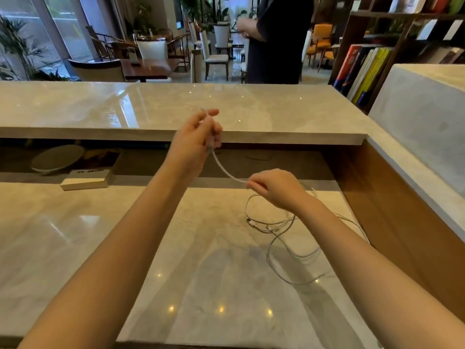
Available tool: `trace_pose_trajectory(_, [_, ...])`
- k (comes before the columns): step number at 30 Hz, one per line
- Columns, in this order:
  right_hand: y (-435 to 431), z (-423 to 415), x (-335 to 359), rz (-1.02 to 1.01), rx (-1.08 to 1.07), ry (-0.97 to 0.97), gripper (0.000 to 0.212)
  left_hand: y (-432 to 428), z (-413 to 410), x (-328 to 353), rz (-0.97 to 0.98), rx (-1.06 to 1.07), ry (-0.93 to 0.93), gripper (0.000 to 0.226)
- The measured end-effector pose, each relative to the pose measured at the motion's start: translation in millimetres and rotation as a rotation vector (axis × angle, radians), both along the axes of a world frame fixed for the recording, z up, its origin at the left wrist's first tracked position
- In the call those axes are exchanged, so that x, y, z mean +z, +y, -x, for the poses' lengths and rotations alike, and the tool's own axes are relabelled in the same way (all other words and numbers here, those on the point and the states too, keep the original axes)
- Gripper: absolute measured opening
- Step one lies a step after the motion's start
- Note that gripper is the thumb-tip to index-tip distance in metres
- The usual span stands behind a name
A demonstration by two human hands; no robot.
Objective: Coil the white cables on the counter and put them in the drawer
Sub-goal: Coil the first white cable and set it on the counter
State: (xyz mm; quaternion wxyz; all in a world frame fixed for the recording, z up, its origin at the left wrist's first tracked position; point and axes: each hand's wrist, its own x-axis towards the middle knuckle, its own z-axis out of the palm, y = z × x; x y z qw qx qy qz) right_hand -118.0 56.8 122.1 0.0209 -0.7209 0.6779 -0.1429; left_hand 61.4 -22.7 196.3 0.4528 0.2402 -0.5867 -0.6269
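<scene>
My left hand [195,139] is raised above the lower counter [100,235] and grips one end of a white cable [224,170], the tip poking out above its fingers. The cable sags from it to my right hand [273,187], which pinches it lower and to the right. Below my right wrist a loose tangle of white cables [281,230] lies on the counter, with plugs showing at its left side. No drawer is in view.
A raised marble ledge [151,109] runs across behind my hands. Under it are a white book [86,180] and a round pale dish [57,158]. A wooden side panel [402,215] bounds the right. A person stands beyond the ledge; bookshelves stand at right.
</scene>
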Motion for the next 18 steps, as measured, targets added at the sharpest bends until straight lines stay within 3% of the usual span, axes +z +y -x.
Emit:
trace_pose_trajectory(4, [1.8, -22.5, 28.3, 0.266, 0.135, 0.101, 0.023, 2.8, 10.8, -24.3, 0.396, 0.084, -0.516, 0.018])
trace_pose_trajectory(6, [4.8, -19.9, 42.3, 0.355, 0.161, 0.051, 0.018, 0.1, 9.4, -32.1, 0.508, 0.012, -0.666, 0.016])
trace_pose_trajectory(8, [6.3, -14.9, 56.6, 0.39, 0.151, 0.02, 0.015, 1.1, 6.9, -33.0, 0.496, -0.138, -0.725, 0.017])
trace_pose_trajectory(12, [3.2, -1.4, 82.6, 0.379, 0.116, -0.076, 0.021, 3.3, 1.0, -28.4, 0.185, -0.433, -0.523, 0.025])
trace_pose_trajectory(18, [-0.9, 19.4, 75.9, 0.207, 0.083, -0.467, 0.028, -2.7, -2.9, -31.8, -0.369, -0.896, 0.108, 0.029])
